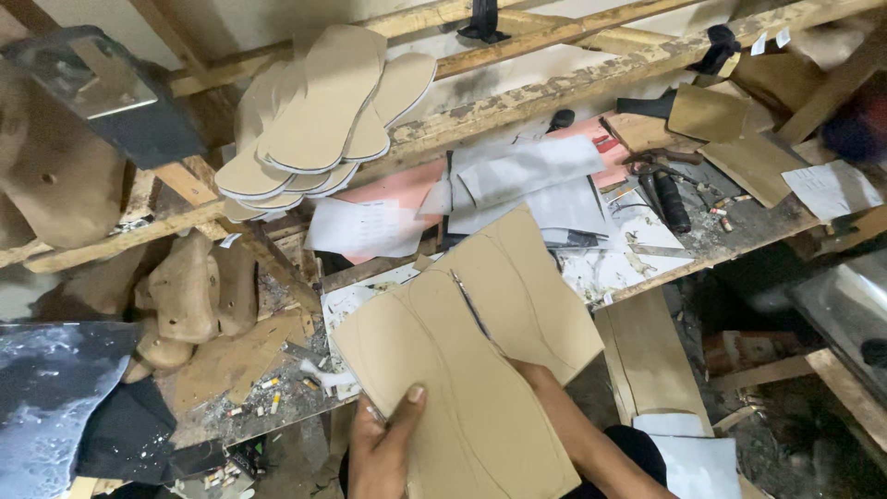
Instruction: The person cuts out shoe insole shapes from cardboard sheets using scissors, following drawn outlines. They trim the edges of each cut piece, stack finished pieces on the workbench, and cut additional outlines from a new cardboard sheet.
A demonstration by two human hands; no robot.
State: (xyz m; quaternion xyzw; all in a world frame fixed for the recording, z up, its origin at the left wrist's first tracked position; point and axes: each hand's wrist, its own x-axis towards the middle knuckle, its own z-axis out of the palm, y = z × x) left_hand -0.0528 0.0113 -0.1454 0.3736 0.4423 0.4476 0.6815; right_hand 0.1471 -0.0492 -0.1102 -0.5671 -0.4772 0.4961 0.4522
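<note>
I hold a large tan cardboard sheet (462,370) with curved sole outlines drawn on it and a dark slit cut partway down from its top. My left hand (383,448) grips its lower left edge, thumb on top. My right hand (539,377) reaches under the sheet's right half; only the wrist and forearm show, and the fingers are hidden behind the card.
A fanned stack of cut tan insoles (323,120) lies on the wooden rack. Wooden shoe lasts (189,291) stand at the left. Loose papers (517,176), black-handled tools (671,199) and brown board pieces (711,113) cover the bench (730,236). A card strip (647,360) leans below.
</note>
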